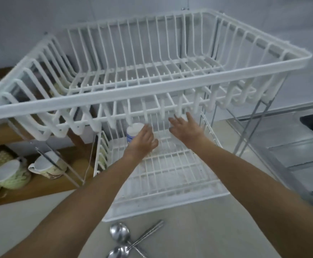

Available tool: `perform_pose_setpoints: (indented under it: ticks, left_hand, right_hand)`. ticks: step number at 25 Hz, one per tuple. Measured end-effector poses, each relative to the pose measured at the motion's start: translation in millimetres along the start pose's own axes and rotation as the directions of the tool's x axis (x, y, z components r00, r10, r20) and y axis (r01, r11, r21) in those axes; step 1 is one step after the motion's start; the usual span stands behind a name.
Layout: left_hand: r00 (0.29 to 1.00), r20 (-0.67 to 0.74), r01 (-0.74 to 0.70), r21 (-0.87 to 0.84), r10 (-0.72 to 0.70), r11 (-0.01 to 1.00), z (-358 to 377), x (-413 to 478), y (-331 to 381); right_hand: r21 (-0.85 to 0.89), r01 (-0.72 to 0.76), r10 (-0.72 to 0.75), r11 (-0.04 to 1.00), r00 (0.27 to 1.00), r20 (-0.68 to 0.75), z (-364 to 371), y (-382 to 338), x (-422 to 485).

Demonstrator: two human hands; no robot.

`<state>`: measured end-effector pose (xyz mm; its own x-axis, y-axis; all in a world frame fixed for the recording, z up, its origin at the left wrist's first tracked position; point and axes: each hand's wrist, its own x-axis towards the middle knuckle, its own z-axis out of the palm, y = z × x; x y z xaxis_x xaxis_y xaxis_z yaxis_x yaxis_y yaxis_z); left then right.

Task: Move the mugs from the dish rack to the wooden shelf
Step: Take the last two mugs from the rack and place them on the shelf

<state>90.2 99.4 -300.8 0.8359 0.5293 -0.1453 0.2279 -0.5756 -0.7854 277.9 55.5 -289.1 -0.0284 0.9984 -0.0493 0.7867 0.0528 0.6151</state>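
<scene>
left hand [142, 141] touches a white mug [133, 132]; its label is unreadable.

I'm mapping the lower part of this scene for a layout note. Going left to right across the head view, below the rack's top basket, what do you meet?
Green-patterned mug → second mug, both on the wooden shelf → white mug held by the left hand → right hand, open over the lower rack tier.
</scene>
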Motion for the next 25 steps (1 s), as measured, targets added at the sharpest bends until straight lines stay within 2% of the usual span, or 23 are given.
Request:
perform_pose_setpoints:
  ticks: [1, 3, 5, 7, 8, 10, 12, 13, 15, 16, 17, 18, 20, 21, 23, 25]
  left_hand:
    - [0.998, 0.036, -0.047, 0.081, 0.044, 0.996, -1, 4, -2]
    - [0.998, 0.038, -0.049, 0.015, 0.048, 0.999, -1, 7, -10]
    - [0.988, -0.123, -0.089, 0.077, 0.098, 0.993, 5, 9, -22]
    - [0.941, -0.321, -0.070, 0.134, 0.110, 0.988, 14, 8, -29]
    - [0.919, -0.374, -0.088, 0.120, 0.127, 0.989, 22, 9, -28]
    - [0.937, -0.302, -0.125, 0.170, 0.172, 0.977, 29, 8, -28]
    - [0.960, -0.226, -0.116, 0.223, 0.167, 0.968, 27, 5, -30]
    - [0.960, -0.261, -0.057, 0.191, 0.106, 0.980, 22, 2, -32]
    - [0.904, -0.425, 0.059, 0.004, -0.051, 0.998, 11, -10, -34]
    - [0.886, -0.440, 0.116, -0.094, -0.145, 0.989, 3, -19, -31]
    - [0.894, -0.375, 0.172, -0.218, -0.245, 0.961, -5, -28, -28]
    - [0.896, -0.292, 0.217, -0.370, -0.335, 0.903, -13, -39, -23]
    - [0.855, -0.162, 0.278, -0.661, -0.494, 0.697, -26, -65, -5]
    - [0.814, -0.163, 0.240, -0.779, -0.557, 0.579, -35, -81, 4]
    - [0.721, -0.200, 0.091, -0.922, -0.663, 0.376, -52, -120, 20]
    - [0.634, -0.154, -0.039, -0.985, -0.758, 0.167, -68, -160, 33]
  right_hand:
    - [-0.064, 0.039, -0.038, 0.997, 0.999, 0.021, -2, 1, 10]
    - [-0.188, 0.067, -0.056, 0.980, 0.997, 0.061, -3, -1, 24]
    - [-0.338, 0.074, -0.049, 0.938, 0.996, 0.081, 0, -8, 31]
    - [-0.462, 0.089, -0.027, 0.882, 0.990, 0.139, 3, -17, 30]
    - [-0.508, 0.097, -0.021, 0.856, 0.988, 0.153, 5, -19, 29]
    - [-0.527, 0.109, -0.049, 0.843, 0.991, 0.126, 7, -18, 29]
    - [-0.486, 0.093, -0.072, 0.869, 0.995, 0.063, 7, -13, 28]
    - [-0.436, 0.069, -0.057, 0.897, 0.998, 0.040, 6, -10, 26]
    - [-0.241, -0.051, 0.056, 0.969, 0.998, 0.012, -5, -7, 12]
    - [-0.122, -0.149, 0.145, 0.981, 0.989, -0.039, -11, -7, 1]
    - [-0.006, -0.257, 0.255, 0.966, 0.963, -0.086, -19, -7, -13]
    - [0.120, -0.348, 0.357, 0.930, 0.931, -0.069, -27, -8, -29]
    - [0.441, -0.416, 0.426, 0.795, 0.901, 0.081, -37, -14, -60]
    - [0.604, -0.428, 0.444, 0.672, 0.886, 0.134, -41, -19, -76]
    - [0.840, -0.406, 0.518, 0.361, 0.836, 0.181, -53, -34, -110]
    - [0.952, -0.302, 0.631, 0.051, 0.748, 0.203, -61, -48, -147]
